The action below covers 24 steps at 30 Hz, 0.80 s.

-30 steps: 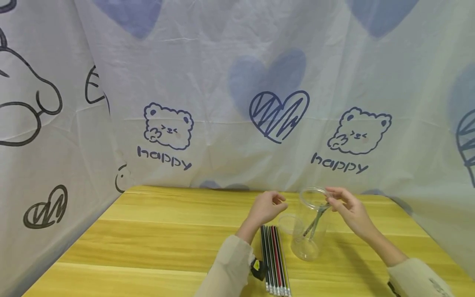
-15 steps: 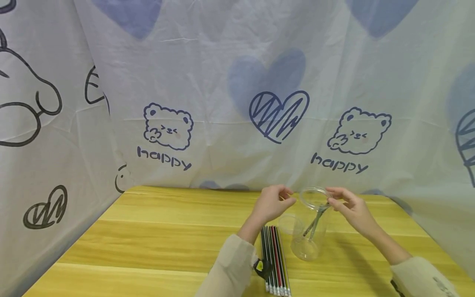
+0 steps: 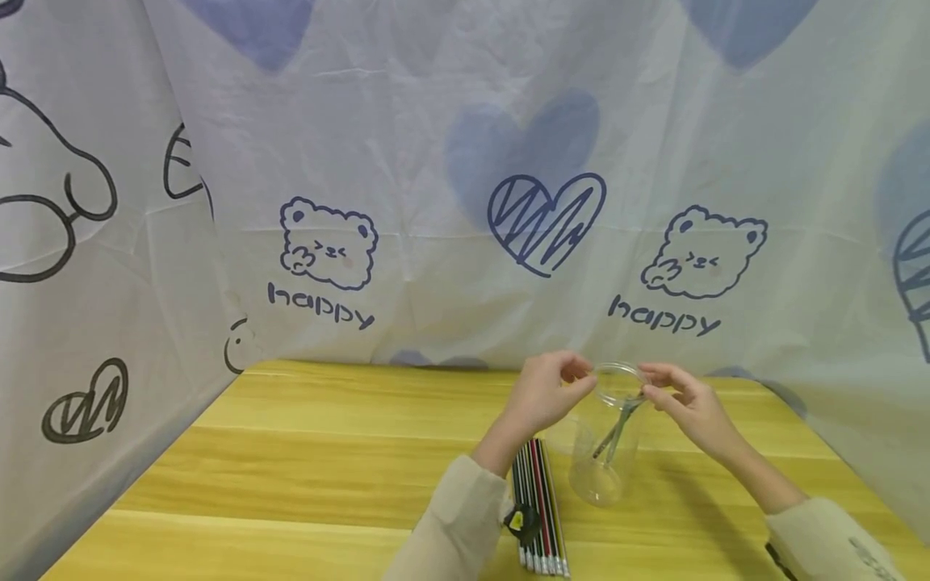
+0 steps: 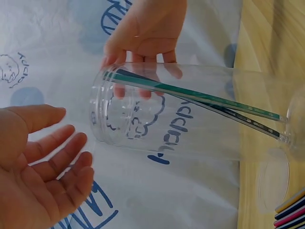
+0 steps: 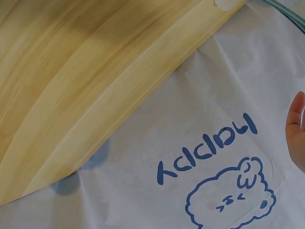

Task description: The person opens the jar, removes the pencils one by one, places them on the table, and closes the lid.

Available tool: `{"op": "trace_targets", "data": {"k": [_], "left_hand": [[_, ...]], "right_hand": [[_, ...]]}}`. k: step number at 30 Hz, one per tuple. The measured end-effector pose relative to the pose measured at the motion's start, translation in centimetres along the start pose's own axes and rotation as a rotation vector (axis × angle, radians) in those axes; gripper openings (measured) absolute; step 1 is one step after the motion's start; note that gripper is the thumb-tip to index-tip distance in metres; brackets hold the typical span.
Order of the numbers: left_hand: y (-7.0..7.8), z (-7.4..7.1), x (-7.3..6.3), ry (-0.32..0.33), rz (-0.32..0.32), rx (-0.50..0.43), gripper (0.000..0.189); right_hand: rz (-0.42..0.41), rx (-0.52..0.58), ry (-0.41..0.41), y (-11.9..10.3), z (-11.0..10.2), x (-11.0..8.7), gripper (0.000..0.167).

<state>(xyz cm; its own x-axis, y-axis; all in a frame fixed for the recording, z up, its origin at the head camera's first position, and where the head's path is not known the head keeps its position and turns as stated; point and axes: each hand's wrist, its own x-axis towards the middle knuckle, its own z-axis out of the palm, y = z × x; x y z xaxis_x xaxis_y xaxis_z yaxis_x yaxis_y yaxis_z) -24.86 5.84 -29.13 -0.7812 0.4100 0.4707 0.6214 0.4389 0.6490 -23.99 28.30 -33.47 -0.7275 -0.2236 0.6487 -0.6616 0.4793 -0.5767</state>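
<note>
A clear plastic jar (image 3: 587,452) stands upright on the table, its mouth uncovered. Inside lean two pencils, one green (image 4: 205,98) and one dark (image 4: 252,125). My left hand (image 3: 548,389) is at the left of the rim; the left wrist view shows a small gap between its loosely bent fingers and the jar. On the opposite side is my right hand (image 3: 690,407), fingers loosely extended beside the rim and seen partly through the plastic; contact cannot be told. In the right wrist view only a bit of the right hand (image 5: 296,131) shows.
A row of several pencils (image 3: 539,508) lies on the wooden table (image 3: 291,476) left of the jar, partly under my left wrist. Behind the jar's left side lies a clear round lid (image 4: 273,183). A printed white cloth (image 3: 436,307) hangs behind the table.
My left hand has moved right and slightly away from me, closing in on the jar's rim. My right hand, the jar and the pencils have stayed nearly in place.
</note>
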Motion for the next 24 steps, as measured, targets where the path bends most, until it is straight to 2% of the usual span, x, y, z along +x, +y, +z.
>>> {"op": "trace_targets", "data": {"k": [7, 14, 18, 21, 24], "left_hand": [[-0.1, 0.7, 0.3, 0.01, 0.224, 0.134, 0.019], [0.2, 1.4, 0.3, -0.017, 0.28, 0.361, 0.029], [0.1, 1.9, 0.2, -0.015, 0.348, 0.505, 0.029], [0.0, 2.0, 0.1, 0.003, 0.401, 0.569, 0.028], [0.1, 2.1, 0.1, 0.012, 0.425, 0.594, 0.027]], "right_hand": [[-0.004, 0.001, -0.009, 0.0, 0.0, 0.1, 0.029], [-0.002, 0.007, -0.014, 0.1, -0.1, -0.1, 0.029], [-0.006, 0.014, -0.014, 0.1, -0.1, -0.2, 0.03], [-0.011, 0.024, -0.017, 0.1, -0.1, -0.2, 0.029], [-0.014, 0.031, -0.02, 0.0, -0.1, -0.1, 0.029]]}}
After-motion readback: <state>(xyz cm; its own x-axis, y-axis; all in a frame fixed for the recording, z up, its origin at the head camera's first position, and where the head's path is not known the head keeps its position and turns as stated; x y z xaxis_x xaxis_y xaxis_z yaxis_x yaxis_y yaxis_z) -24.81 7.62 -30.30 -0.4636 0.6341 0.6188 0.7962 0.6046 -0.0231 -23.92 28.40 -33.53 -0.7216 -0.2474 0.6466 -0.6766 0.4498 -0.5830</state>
